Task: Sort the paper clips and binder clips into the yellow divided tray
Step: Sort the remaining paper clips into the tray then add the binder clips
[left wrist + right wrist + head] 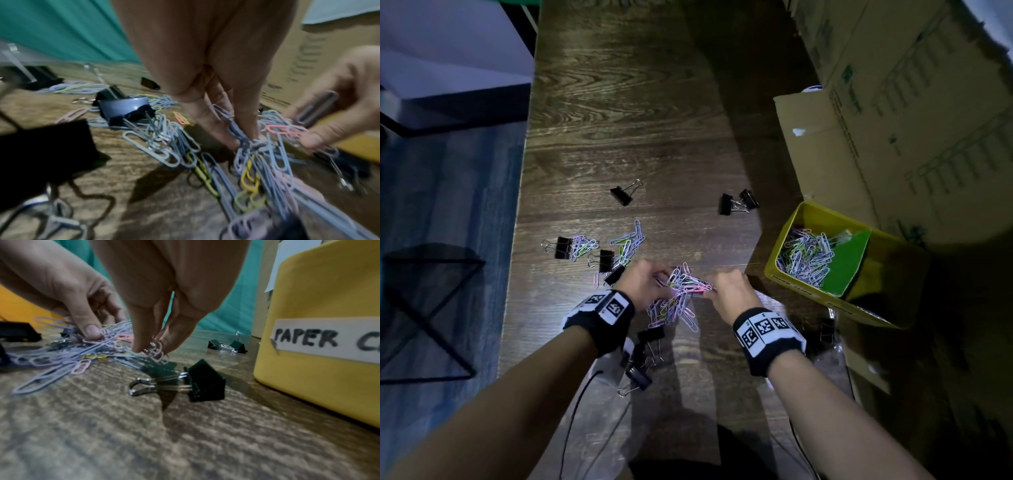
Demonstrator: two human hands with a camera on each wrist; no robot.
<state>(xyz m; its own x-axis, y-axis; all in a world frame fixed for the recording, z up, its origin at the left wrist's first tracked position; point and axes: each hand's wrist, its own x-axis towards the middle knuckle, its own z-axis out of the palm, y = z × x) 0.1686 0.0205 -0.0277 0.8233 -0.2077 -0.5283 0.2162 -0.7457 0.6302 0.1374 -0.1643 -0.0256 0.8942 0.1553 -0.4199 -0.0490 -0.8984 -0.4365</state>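
- Binder clips [641, 371]: black folded-metal bodies, silver wire handles; a cluster of them at 6 o'clock, nearest the person, lying on clear plastic film.
- Left hand [645, 282]: fingertips drawn together, pinching into the paper clip tangle [678, 298].
- Right hand [729, 291]: thumb and fingers pinched on a few clips at the tangle's 3 o'clock edge.
- Paper clip tangle: thin coated wire loops, mostly lilac and pale blue, some yellow, green, pink; at table centre between both hands, partly lifted.
- Table [626, 120]: dark wood-grain surface, matte.
- Loose paper clips [628, 241] mixed with more black binder clips at 10 o'clock of the tangle; further black binder clips lie apart at 12 and 1 o'clock.
- Yellow divided tray [835, 305]: smooth plastic, at 3 o'clock; near compartment holds a heap of paper clips [808, 257]; green card divider [849, 263]; paper label reading "PAPER C…" on its wall.
- Cardboard boxes [893, 102]: brown corrugated, at 2 o'clock behind the tray.
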